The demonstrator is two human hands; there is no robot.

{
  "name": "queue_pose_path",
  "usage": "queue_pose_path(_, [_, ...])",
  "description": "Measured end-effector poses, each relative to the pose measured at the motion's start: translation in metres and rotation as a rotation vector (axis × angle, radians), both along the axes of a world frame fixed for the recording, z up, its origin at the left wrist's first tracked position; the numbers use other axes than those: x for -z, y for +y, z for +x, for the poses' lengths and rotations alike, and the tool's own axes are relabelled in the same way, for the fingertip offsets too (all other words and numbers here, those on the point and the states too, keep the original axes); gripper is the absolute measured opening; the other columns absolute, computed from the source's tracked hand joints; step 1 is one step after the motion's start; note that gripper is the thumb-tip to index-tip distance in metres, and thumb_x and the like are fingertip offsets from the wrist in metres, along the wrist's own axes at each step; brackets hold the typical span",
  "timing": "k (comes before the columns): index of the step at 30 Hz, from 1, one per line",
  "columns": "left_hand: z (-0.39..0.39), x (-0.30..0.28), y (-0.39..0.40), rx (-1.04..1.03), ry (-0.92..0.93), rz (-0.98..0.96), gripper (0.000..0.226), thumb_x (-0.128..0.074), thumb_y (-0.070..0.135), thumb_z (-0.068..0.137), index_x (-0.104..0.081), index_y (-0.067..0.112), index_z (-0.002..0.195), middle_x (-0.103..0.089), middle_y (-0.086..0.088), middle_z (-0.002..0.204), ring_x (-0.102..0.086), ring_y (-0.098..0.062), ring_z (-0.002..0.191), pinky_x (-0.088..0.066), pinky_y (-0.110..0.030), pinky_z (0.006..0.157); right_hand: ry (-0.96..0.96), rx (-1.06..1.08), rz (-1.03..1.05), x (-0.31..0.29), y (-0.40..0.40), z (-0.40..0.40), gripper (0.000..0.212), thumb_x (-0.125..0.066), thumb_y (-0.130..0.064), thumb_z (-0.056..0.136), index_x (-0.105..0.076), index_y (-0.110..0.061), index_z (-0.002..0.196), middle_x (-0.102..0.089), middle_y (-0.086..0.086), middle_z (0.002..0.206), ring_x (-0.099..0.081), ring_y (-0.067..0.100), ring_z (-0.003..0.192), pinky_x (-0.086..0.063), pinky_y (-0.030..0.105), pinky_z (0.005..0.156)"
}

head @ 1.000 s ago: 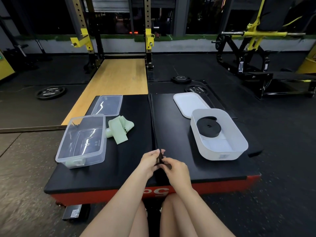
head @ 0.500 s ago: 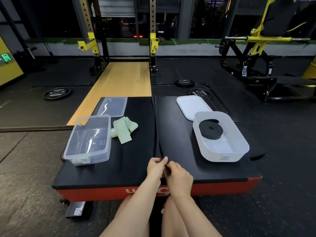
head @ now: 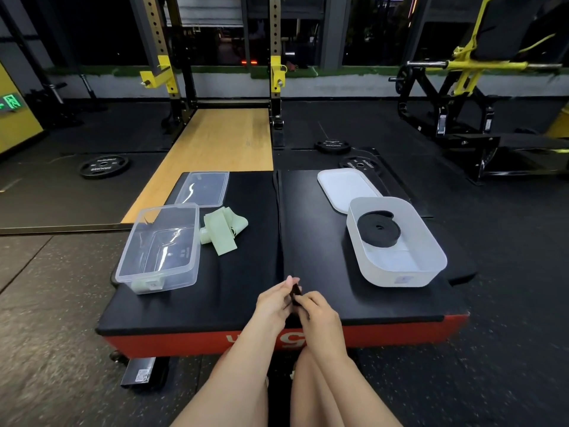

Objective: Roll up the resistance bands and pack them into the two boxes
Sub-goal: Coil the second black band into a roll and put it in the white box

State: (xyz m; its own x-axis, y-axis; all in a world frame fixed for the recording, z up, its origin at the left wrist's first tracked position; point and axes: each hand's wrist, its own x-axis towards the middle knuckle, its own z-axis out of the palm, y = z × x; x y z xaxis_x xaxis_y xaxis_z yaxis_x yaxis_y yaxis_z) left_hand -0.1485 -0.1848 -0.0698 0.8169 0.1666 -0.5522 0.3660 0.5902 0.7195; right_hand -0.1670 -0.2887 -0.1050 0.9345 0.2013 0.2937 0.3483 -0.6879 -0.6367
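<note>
Both hands, the left hand and the right hand, pinch the near end of the long black band lying along the platform, probably to begin rolling it for the white box, where 1 rolled band already lies.

The surface is black on top with a red front edge. The see-through box is clear, and the band beside it is pale green. The other box is white, with a black band inside. Its lid is white too. The floor is dark grey with tiny specks.
</note>
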Motion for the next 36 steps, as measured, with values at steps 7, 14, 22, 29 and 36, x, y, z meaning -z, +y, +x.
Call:
queue_pose_path(7, [-0.005,-0.003,-0.004,0.126,0.001,0.026,0.021,-0.056,0.029,0.093,-0.07,0.013,0.092,-0.066,-0.008,0.1,-0.063,-0.02,0.095,-0.052,-0.031,0.083,0.072,0.109,0.025,-0.015,0.002,0.001,0.017,-0.059,-0.018,0.088,-0.044,-0.017,0.08,-0.045,-0.008,0.077,-0.045,0.019,0.063,-0.04,0.031,0.061])
queue_pose_path(14, [-0.007,-0.001,0.005,0.051,-0.021,0.006,0.018,-0.054,0.014,0.094,-0.065,0.006,0.105,-0.066,-0.003,0.09,-0.064,-0.015,0.083,-0.053,-0.027,0.074,0.3,0.018,0.211,-0.015,-0.003,0.008,0.01,-0.064,-0.024,0.087,-0.054,-0.021,0.087,-0.052,-0.008,0.088,-0.053,0.001,0.077,-0.04,0.01,0.066])
queue_pose_path(22, [-0.009,0.003,0.001,0.07,-0.021,0.148,0.024,-0.057,0.012,0.093,-0.058,0.013,0.117,-0.068,-0.004,0.098,-0.065,-0.012,0.089,-0.052,-0.022,0.07,0.518,0.074,0.499,-0.004,-0.012,0.006,0.014,-0.055,-0.039,0.093,-0.057,-0.026,0.097,-0.068,-0.005,0.086,-0.068,0.003,0.072,-0.057,0.029,0.076])
queue_pose_path(29, [-0.012,-0.001,-0.004,0.184,-0.024,0.364,0.019,-0.055,0.025,0.094,-0.068,0.017,0.105,-0.069,0.003,0.094,-0.063,-0.006,0.082,-0.045,-0.015,0.06,0.7,0.179,0.794,-0.007,-0.005,0.021,0.021,-0.06,-0.033,0.092,-0.063,-0.013,0.094,-0.07,0.01,0.093,-0.072,0.023,0.075,-0.058,0.033,0.063])
queue_pose_path(36, [-0.009,0.003,-0.002,0.19,-0.057,0.516,0.014,-0.062,0.018,0.09,-0.065,0.016,0.104,-0.066,0.006,0.089,-0.06,-0.004,0.083,-0.047,-0.015,0.063,0.783,0.128,0.939,-0.006,-0.004,0.023,0.027,-0.063,-0.03,0.09,-0.07,-0.005,0.099,-0.073,0.013,0.095,-0.07,0.02,0.089,-0.057,0.027,0.072])
